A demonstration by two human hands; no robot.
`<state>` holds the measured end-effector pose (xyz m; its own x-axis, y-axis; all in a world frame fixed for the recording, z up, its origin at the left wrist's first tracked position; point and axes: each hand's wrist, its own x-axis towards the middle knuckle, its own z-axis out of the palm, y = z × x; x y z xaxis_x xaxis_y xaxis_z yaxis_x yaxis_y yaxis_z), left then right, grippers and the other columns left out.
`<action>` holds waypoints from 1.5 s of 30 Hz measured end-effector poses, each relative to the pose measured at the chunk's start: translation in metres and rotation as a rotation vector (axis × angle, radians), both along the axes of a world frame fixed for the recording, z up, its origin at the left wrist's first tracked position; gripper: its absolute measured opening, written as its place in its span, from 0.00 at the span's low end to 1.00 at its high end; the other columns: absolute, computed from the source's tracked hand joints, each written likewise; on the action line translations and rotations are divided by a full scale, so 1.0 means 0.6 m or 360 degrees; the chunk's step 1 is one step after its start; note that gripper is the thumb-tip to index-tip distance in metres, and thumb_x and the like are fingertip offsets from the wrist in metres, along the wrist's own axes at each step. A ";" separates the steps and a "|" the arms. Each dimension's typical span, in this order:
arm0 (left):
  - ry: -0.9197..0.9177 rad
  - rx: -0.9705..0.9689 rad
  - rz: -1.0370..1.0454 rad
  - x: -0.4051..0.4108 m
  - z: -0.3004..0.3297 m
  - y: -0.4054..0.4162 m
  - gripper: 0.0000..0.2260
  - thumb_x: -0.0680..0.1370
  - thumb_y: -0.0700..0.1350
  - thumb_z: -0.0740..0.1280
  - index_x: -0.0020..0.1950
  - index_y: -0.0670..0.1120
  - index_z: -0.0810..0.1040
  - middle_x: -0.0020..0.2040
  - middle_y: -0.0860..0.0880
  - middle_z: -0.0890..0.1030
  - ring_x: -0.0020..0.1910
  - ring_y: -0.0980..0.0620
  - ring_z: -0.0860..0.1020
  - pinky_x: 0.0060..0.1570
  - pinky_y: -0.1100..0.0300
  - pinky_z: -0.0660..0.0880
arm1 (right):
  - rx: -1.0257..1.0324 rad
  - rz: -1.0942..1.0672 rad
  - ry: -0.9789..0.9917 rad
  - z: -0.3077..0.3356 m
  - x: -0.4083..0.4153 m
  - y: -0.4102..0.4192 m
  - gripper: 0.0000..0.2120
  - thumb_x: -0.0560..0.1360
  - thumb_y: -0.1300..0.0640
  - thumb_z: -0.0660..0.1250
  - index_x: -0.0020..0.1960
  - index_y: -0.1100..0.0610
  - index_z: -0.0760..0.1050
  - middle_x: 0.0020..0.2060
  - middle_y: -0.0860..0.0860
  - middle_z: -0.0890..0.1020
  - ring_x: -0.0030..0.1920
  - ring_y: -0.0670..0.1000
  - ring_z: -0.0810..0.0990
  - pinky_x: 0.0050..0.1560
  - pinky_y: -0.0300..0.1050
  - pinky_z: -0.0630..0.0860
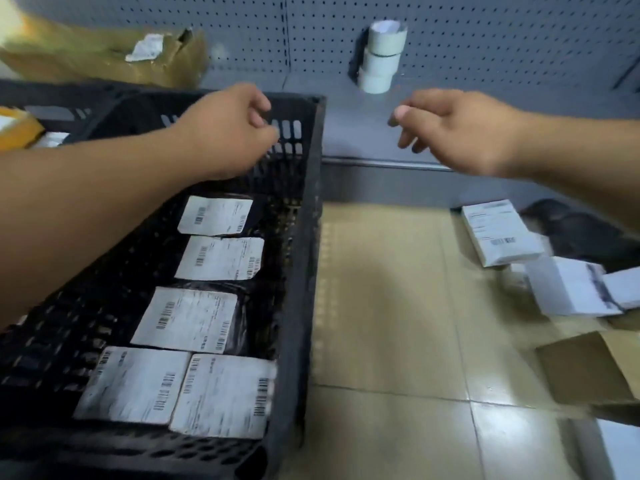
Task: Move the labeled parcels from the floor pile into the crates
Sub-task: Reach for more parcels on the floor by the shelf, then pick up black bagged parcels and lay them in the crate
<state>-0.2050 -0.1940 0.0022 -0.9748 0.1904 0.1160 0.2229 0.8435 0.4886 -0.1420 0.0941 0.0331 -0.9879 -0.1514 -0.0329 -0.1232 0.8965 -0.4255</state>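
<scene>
Packing stockroom, pegboard wall [485, 36], tape rolls [381, 57], crate [311, 237]

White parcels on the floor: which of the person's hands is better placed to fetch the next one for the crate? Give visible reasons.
The right hand. It holds nothing and hangs on the side of the white parcels, while the left hand hovers over the black crate, away from them.
</scene>
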 end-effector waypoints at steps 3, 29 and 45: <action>0.0119 0.0146 -0.0067 0.003 0.014 0.068 0.12 0.79 0.56 0.66 0.61 0.57 0.71 0.50 0.57 0.78 0.43 0.55 0.77 0.43 0.57 0.74 | -0.0104 -0.0230 -0.0143 -0.024 0.017 0.105 0.23 0.84 0.38 0.49 0.62 0.50 0.76 0.50 0.45 0.83 0.52 0.52 0.82 0.61 0.51 0.76; -0.1042 0.0373 -0.0269 0.174 -0.169 0.665 0.27 0.74 0.61 0.67 0.72 0.56 0.71 0.58 0.54 0.79 0.56 0.51 0.80 0.63 0.49 0.77 | 0.0071 -0.1241 -0.0542 -0.174 0.172 0.664 0.34 0.86 0.41 0.41 0.72 0.65 0.70 0.70 0.66 0.72 0.71 0.64 0.70 0.73 0.54 0.61; -0.1127 0.0335 -0.0443 0.235 -0.243 0.888 0.20 0.78 0.60 0.64 0.70 0.59 0.73 0.50 0.57 0.78 0.44 0.59 0.74 0.38 0.63 0.67 | 0.0014 -0.1863 0.0007 -0.241 0.256 0.836 0.25 0.85 0.50 0.46 0.63 0.65 0.74 0.60 0.66 0.78 0.61 0.68 0.76 0.63 0.59 0.72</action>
<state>-0.0640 0.3386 -0.1435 -0.7498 0.4812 -0.4541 -0.0119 0.6764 0.7365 0.0119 0.5956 -0.1118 -0.5242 0.8512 -0.0256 0.7782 0.4666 -0.4203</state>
